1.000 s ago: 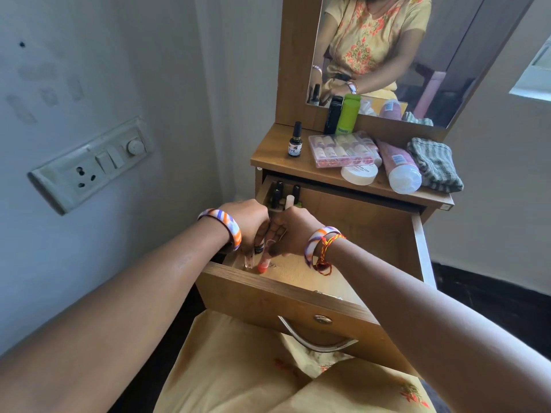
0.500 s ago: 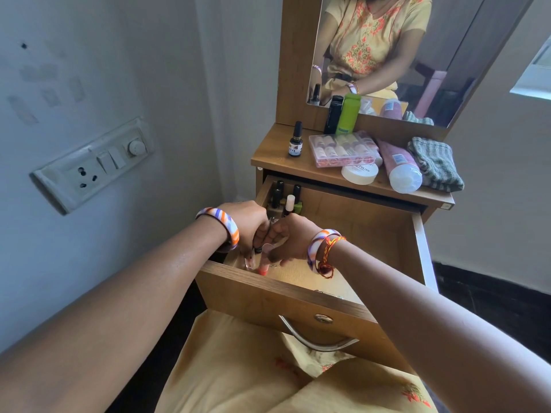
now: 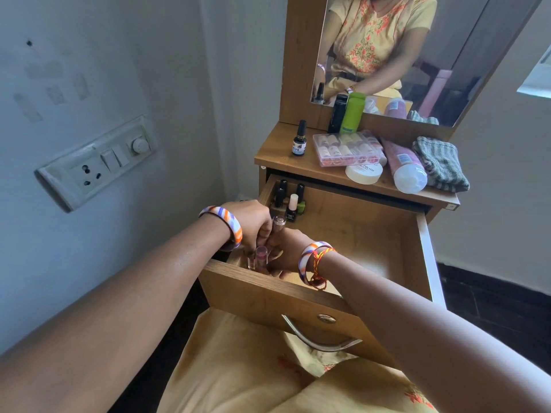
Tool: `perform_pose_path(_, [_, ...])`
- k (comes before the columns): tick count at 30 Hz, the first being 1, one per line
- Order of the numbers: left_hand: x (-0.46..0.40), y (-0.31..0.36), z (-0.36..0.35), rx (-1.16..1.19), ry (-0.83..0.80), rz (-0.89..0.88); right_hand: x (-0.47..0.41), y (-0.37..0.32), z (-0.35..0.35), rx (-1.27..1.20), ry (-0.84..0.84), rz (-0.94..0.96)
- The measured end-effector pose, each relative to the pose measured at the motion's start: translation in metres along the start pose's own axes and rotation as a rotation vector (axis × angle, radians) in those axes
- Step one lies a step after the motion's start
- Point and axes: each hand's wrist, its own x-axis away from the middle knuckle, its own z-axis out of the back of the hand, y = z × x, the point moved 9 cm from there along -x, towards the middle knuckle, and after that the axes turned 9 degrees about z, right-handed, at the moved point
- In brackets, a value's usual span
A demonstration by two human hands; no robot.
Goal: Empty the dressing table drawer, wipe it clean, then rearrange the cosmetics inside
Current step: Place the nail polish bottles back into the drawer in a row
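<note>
- Pale walls met at a corner where the wooden dressing table (image 3: 301,162) stood, its drawer (image 3: 387,248) pulled out.
- Both hands worked at the drawer's front left corner: the left hand (image 3: 250,223) curled its fingers (image 3: 264,238) around a clear-capped tube (image 3: 278,226).
- The right hand (image 3: 286,251) lay touching it, fingers bent beside a pink lipstick (image 3: 261,255); its grip could not be told.
- Nail polish bottles (image 3: 290,202) stood in the back left corner.
</note>
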Motion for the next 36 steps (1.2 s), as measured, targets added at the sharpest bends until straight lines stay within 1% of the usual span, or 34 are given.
perform_pose_path(5, [0.0,0.0,0.001,-0.016,0.001,0.005,-0.002,0.0,-0.003,0.018,0.022,-0.007])
perform_pose_path(10, [0.0,0.001,0.004,-0.079,0.049,0.021,-0.002,0.0,-0.004,0.013,0.018,-0.022])
perform_pose_path(16, [0.0,0.0,0.005,-0.096,0.074,0.026,-0.003,-0.001,-0.004,0.024,0.037,-0.024])
perform_pose_path(24, [0.002,0.001,0.01,-0.116,0.121,0.025,-0.003,-0.005,-0.001,0.08,0.073,0.01])
perform_pose_path(31, [0.003,0.004,0.011,-0.123,0.112,0.006,-0.003,-0.006,0.0,0.094,0.084,0.015])
perform_pose_path(36, [0.003,0.003,0.011,-0.108,0.075,0.003,0.0,-0.006,0.001,0.07,0.07,0.026])
